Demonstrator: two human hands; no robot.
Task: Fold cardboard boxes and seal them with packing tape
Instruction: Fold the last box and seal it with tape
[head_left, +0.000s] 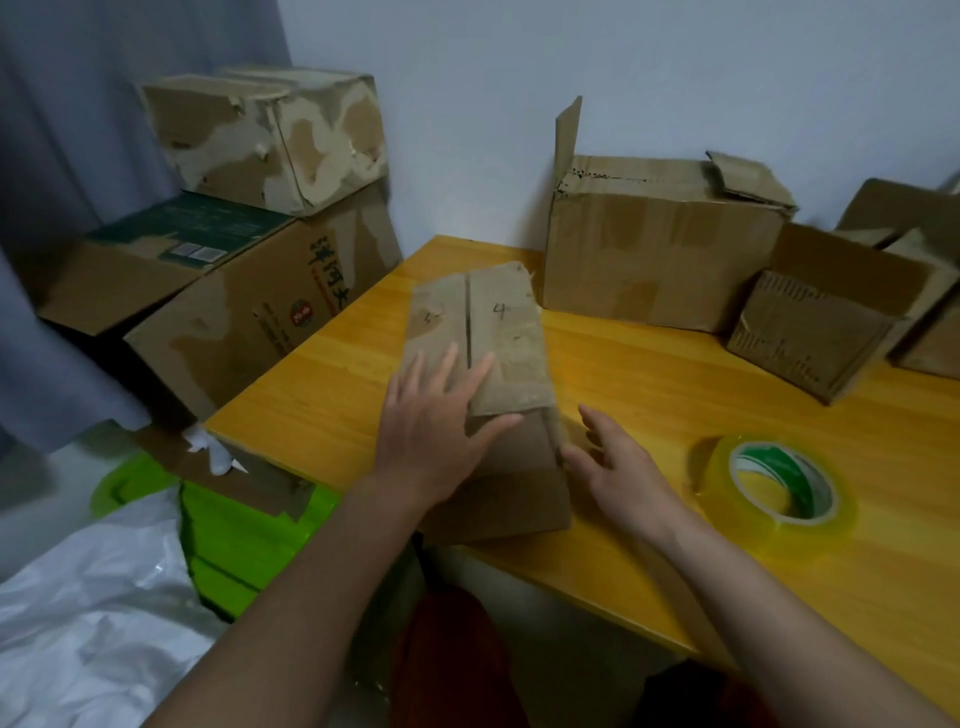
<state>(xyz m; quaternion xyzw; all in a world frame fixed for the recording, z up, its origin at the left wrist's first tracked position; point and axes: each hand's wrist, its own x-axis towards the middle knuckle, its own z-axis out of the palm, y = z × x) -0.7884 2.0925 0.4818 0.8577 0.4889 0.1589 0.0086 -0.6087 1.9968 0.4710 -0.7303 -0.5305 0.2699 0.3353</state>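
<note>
My left hand (434, 431) lies flat on top of the small box (483, 374), fingers straight and spread, pressing the two top flaps down; it grasps nothing. My right hand (615, 462) is released too, fingers loosely spread, just beside the box's right wall, and I cannot tell whether the fingertips touch it.

The box stands at the near edge of the table (649, 374), its near end hanging slightly over that edge. The flaps meet along a dark seam with a handwritten 4 next to it, and I see no tape across it. I judge that I am at the end of folding: flaps closed and held, sealing not yet begun.

Next I would keep the left palm where it is so the flaps don't spring up, and send the right hand to the tape roll (782, 480), which lies flat on the table to the right of the box, near it but apart.

The table is yellow wood. Beyond the box, against the pale wall, stands a larger open carton (660, 249), with smaller open boxes (821, 332) further right. Left of the box, off the table, stacked cartons (260, 218) stand before a grey curtain (67, 156). Below them on the floor are a green bin (234, 535) and white plastic sheeting (93, 597).
</note>
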